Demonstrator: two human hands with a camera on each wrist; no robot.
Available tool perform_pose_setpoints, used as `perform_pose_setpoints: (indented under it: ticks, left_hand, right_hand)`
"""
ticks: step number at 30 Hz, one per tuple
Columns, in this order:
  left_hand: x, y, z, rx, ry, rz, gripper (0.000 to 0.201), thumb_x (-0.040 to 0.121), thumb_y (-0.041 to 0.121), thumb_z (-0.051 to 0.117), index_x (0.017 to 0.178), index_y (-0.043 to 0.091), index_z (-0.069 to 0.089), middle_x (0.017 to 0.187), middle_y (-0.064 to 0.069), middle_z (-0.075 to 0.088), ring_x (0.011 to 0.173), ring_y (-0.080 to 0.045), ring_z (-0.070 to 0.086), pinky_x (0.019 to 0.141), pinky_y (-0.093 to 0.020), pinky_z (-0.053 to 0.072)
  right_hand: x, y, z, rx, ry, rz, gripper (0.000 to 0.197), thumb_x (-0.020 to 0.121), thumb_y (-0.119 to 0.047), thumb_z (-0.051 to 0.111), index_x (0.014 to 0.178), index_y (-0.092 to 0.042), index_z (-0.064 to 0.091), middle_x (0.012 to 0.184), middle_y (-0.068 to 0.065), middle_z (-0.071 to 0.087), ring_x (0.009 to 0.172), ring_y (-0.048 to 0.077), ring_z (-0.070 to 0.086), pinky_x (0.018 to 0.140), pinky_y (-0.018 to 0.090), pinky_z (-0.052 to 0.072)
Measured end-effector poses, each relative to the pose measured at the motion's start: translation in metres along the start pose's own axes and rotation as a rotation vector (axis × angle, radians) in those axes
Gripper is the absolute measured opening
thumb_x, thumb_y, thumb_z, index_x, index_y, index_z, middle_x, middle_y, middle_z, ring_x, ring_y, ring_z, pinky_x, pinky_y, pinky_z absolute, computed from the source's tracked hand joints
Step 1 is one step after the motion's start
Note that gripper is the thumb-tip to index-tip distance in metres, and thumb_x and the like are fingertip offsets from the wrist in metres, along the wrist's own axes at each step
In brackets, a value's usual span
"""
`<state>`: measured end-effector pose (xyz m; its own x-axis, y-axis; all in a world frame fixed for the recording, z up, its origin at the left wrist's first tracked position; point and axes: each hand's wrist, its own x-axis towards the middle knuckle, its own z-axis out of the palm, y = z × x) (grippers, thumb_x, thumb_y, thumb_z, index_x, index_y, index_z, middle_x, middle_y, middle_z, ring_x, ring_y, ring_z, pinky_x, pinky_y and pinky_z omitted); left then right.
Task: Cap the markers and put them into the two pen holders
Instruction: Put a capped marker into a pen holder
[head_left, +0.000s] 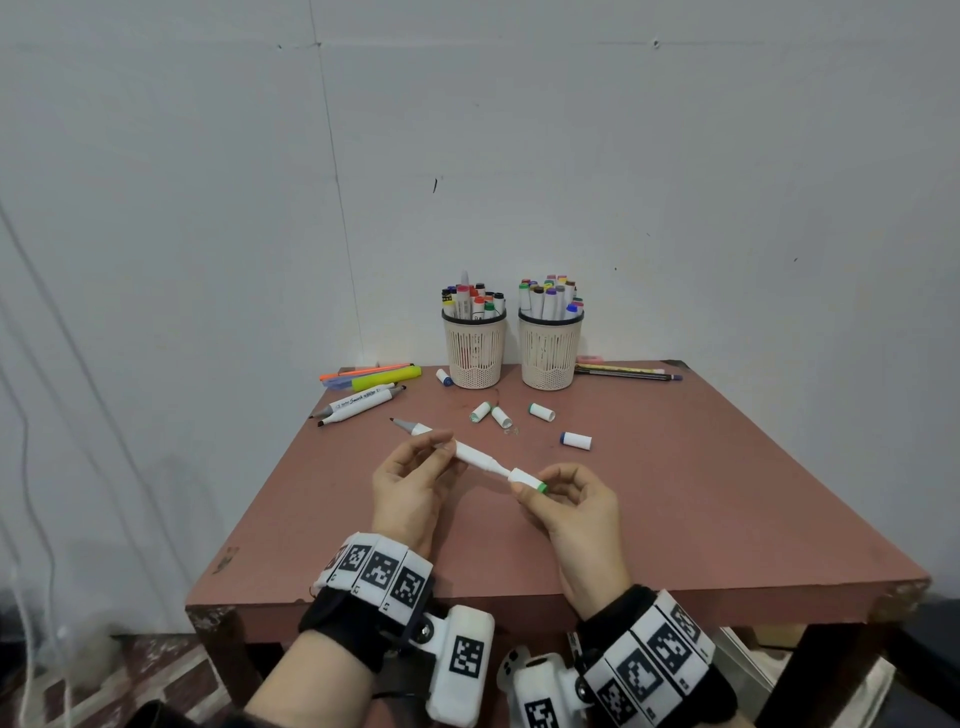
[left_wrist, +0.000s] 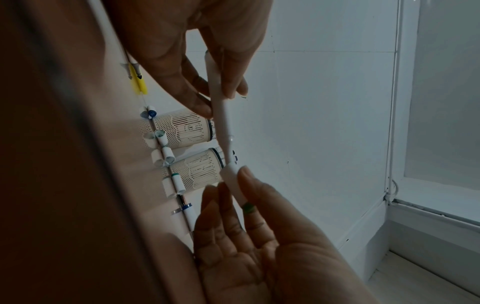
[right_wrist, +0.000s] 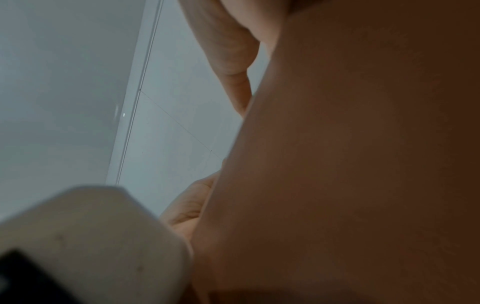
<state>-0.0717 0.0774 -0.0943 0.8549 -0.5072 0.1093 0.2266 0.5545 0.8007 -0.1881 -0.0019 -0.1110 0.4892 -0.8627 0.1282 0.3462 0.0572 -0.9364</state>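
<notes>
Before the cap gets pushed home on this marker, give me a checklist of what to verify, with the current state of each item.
1. Left hand grips the marker barrel: ok.
2. Right hand pinches the green-ended cap: ok.
3. Cap in line with the marker's near end: ok, mouth at the narrow neck in the head view.
4. Cap fully seated: not ok, neck still exposed.
5. Far tip capped: not ok, the grey nib is bare; loose caps lie on the table.
6. Room in the pen holders: cannot tell, both look crowded.
</notes>
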Motion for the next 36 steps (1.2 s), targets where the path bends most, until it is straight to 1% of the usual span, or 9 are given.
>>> perform_pose_setpoints:
  ticks: [6, 10, 13, 17, 20, 25, 27, 29, 36]
  left_hand:
    - [0.000, 0.000, 0.000, -0.013, -0.011, -0.003, 0.017, 0.086, -0.012, 0.053, 0.084, 0.001, 0.063, 0.079, -0.011, 0.061, 0.069, -0.015, 0.066, 0.072, -0.025, 0.058]
    - [-0.002, 0.000, 0.001, 0.013, -0.055, -0.028, 0.015, 0.086, -0.010, 0.054, 0.087, 0.000, 0.064, 0.079, -0.011, 0.061, 0.077, -0.020, 0.063, 0.073, -0.026, 0.058]
    - [-0.005, 0.000, 0.002, 0.045, -0.114, -0.053, 0.016, 0.085, -0.011, 0.055, 0.088, 0.001, 0.066, 0.078, -0.010, 0.062, 0.077, -0.019, 0.062, 0.070, -0.024, 0.058]
    - [-0.008, -0.001, 0.005, 0.062, -0.155, -0.058, 0.019, 0.085, -0.010, 0.055, 0.096, 0.000, 0.067, 0.087, -0.011, 0.068, 0.079, -0.017, 0.066, 0.068, -0.023, 0.056]
    - [-0.009, -0.002, 0.006, 0.070, -0.167, -0.067, 0.020, 0.086, -0.010, 0.055, 0.099, -0.001, 0.066, 0.088, -0.012, 0.067, 0.076, -0.014, 0.067, 0.066, -0.022, 0.056]
    - [-0.009, -0.005, 0.005, 0.169, -0.189, -0.029, 0.019, 0.083, -0.009, 0.059, 0.094, 0.003, 0.070, 0.092, -0.014, 0.068, 0.088, -0.020, 0.064, 0.082, -0.027, 0.056]
    - [-0.009, -0.006, 0.004, 0.200, -0.194, -0.022, 0.021, 0.081, -0.008, 0.063, 0.092, 0.007, 0.072, 0.091, -0.013, 0.070, 0.091, -0.020, 0.064, 0.090, -0.031, 0.053]
    - [-0.009, -0.007, 0.003, 0.221, -0.203, -0.016, 0.024, 0.079, -0.008, 0.065, 0.091, 0.010, 0.074, 0.093, -0.013, 0.071, 0.091, -0.019, 0.065, 0.091, -0.032, 0.052]
    - [-0.013, -0.008, 0.004, 0.313, -0.282, 0.066, 0.027, 0.080, -0.014, 0.061, 0.094, 0.007, 0.070, 0.083, -0.006, 0.073, 0.081, -0.010, 0.068, 0.074, -0.018, 0.052]
  right_hand:
    - [-0.001, 0.002, -0.002, -0.016, -0.041, -0.001, 0.021, 0.070, 0.000, 0.080, 0.076, -0.010, 0.062, 0.072, 0.003, 0.065, 0.066, 0.012, 0.060, 0.078, 0.040, 0.051]
    - [-0.001, 0.003, -0.003, -0.047, -0.084, 0.003, 0.017, 0.071, 0.002, 0.078, 0.078, -0.009, 0.066, 0.077, 0.007, 0.069, 0.071, 0.015, 0.062, 0.080, 0.039, 0.051]
    - [-0.001, 0.002, -0.004, -0.082, -0.110, 0.010, 0.018, 0.073, 0.003, 0.076, 0.083, -0.011, 0.071, 0.080, 0.005, 0.072, 0.073, 0.014, 0.065, 0.080, 0.037, 0.053]
    - [0.000, 0.003, -0.005, -0.139, -0.114, 0.022, 0.023, 0.071, 0.002, 0.077, 0.083, -0.018, 0.074, 0.083, 0.007, 0.074, 0.076, 0.017, 0.067, 0.080, 0.036, 0.055]
    - [0.002, 0.005, -0.005, -0.151, -0.103, 0.029, 0.026, 0.069, 0.004, 0.078, 0.080, -0.020, 0.075, 0.082, 0.007, 0.074, 0.076, 0.019, 0.067, 0.079, 0.038, 0.055]
    - [0.003, 0.006, -0.007, -0.169, -0.097, 0.029, 0.033, 0.067, 0.005, 0.078, 0.080, -0.026, 0.076, 0.072, 0.006, 0.067, 0.070, 0.018, 0.062, 0.078, 0.040, 0.054]
    - [0.003, 0.005, -0.009, -0.161, -0.121, 0.032, 0.034, 0.066, 0.006, 0.078, 0.081, -0.024, 0.075, 0.068, 0.008, 0.060, 0.069, 0.020, 0.061, 0.079, 0.041, 0.053]
    - [0.003, 0.004, -0.010, -0.172, -0.142, 0.029, 0.032, 0.066, 0.006, 0.079, 0.082, -0.022, 0.075, 0.066, 0.007, 0.056, 0.066, 0.019, 0.059, 0.077, 0.040, 0.053]
    - [-0.001, 0.000, -0.009, -0.225, -0.170, 0.002, 0.039, 0.064, 0.005, 0.081, 0.082, -0.028, 0.075, 0.063, 0.008, 0.055, 0.062, 0.023, 0.057, 0.075, 0.045, 0.055]
